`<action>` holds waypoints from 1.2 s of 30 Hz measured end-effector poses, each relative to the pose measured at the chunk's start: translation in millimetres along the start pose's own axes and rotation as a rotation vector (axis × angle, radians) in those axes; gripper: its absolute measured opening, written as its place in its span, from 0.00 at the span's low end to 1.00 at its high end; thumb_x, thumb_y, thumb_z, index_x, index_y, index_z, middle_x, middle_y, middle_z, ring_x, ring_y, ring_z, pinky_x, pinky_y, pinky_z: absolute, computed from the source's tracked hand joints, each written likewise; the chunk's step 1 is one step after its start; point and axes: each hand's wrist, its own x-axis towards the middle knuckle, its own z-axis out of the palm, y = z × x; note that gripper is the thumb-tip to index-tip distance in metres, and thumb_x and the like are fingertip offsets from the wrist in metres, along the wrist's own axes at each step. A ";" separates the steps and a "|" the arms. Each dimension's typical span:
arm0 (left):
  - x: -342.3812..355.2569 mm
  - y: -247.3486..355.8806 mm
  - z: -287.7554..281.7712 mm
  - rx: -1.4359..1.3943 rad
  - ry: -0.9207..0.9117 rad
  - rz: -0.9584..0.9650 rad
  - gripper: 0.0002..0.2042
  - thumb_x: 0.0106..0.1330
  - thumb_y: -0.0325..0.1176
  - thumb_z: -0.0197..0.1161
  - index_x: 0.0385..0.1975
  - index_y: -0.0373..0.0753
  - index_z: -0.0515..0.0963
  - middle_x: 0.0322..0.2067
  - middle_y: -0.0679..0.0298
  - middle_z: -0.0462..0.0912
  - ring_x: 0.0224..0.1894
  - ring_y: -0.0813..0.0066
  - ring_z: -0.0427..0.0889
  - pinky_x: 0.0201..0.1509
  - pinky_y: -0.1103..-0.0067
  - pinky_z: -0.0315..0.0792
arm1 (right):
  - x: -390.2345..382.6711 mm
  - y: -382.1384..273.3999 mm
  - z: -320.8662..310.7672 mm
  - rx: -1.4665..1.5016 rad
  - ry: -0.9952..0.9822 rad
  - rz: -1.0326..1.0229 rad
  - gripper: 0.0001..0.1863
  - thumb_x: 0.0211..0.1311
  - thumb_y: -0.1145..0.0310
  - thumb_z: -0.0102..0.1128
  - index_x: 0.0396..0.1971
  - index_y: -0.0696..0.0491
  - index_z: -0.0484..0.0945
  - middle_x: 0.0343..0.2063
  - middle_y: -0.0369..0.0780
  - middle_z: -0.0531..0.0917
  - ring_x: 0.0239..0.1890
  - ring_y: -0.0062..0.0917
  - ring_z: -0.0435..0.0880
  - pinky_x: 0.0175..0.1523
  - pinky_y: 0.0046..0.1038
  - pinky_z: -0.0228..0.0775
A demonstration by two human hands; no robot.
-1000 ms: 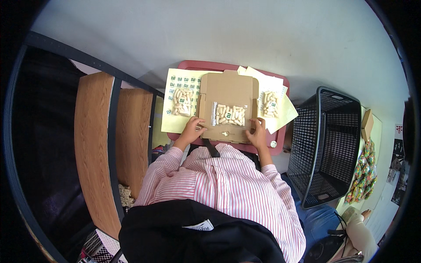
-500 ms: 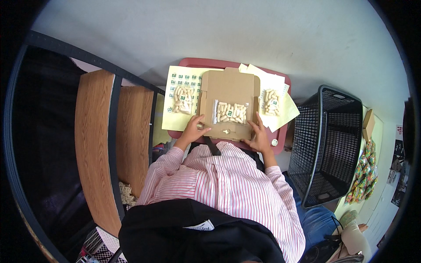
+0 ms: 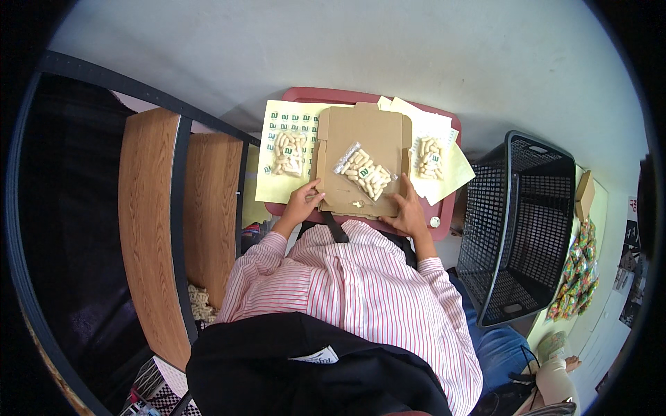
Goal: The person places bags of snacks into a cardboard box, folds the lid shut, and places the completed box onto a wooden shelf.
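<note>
An open brown cardboard box [image 3: 358,125] lies on a red tray [image 3: 300,92]. A clear bag of pale capsules with a green label [image 3: 365,171] rests askew in it. My left hand [image 3: 306,199] grips the box's lower left edge; my right hand [image 3: 404,208] grips its lower right edge. A yellow sticker sheet [image 3: 274,187] on the left bears a second capsule bag [image 3: 288,154]. A third bag [image 3: 430,158] sits on loose papers [image 3: 454,179] at the right, with a small white round item [image 3: 435,222] below on the tray.
Wooden boards [image 3: 149,229] in a black metal frame stand left. A black mesh basket [image 3: 527,229] is at right, beside colourful packets [image 3: 579,263] and a cardboard piece [image 3: 584,194]. A pale wall [image 3: 347,41] rises behind. Another person's beige-clad limb [image 3: 555,381] shows lower right.
The middle capsule bag has turned from level to slanting, its left end higher. The box and both hands have shifted slightly upward in the picture.
</note>
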 end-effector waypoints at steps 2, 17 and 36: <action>1.0 -0.9 2.4 -0.016 0.030 -0.002 0.22 0.59 0.33 0.60 0.53 0.34 0.68 0.35 0.55 0.79 0.41 0.73 0.78 0.43 0.80 0.71 | 0.5 0.9 -0.1 0.019 0.018 -0.007 0.29 0.26 0.62 0.74 0.38 0.48 0.78 0.61 0.51 0.52 0.61 0.46 0.56 0.61 0.39 0.57; 5.2 -7.3 8.2 -0.214 0.016 -0.074 0.20 0.61 0.24 0.54 0.54 0.29 0.64 0.36 0.54 0.79 0.40 0.75 0.79 0.44 0.82 0.73 | 12.0 -25.1 8.1 -0.317 0.178 0.084 0.39 0.32 0.51 0.69 0.51 0.44 0.70 0.61 0.51 0.53 0.62 0.45 0.52 0.63 0.48 0.46; 6.6 8.9 6.0 0.171 0.121 0.053 0.25 0.49 0.34 0.69 0.47 0.31 0.72 0.36 0.48 0.79 0.38 0.65 0.81 0.39 0.76 0.75 | 31.7 -16.7 20.4 -0.120 -0.237 -0.393 0.21 0.38 0.61 0.66 0.37 0.51 0.79 0.35 0.40 0.76 0.40 0.35 0.75 0.48 0.34 0.66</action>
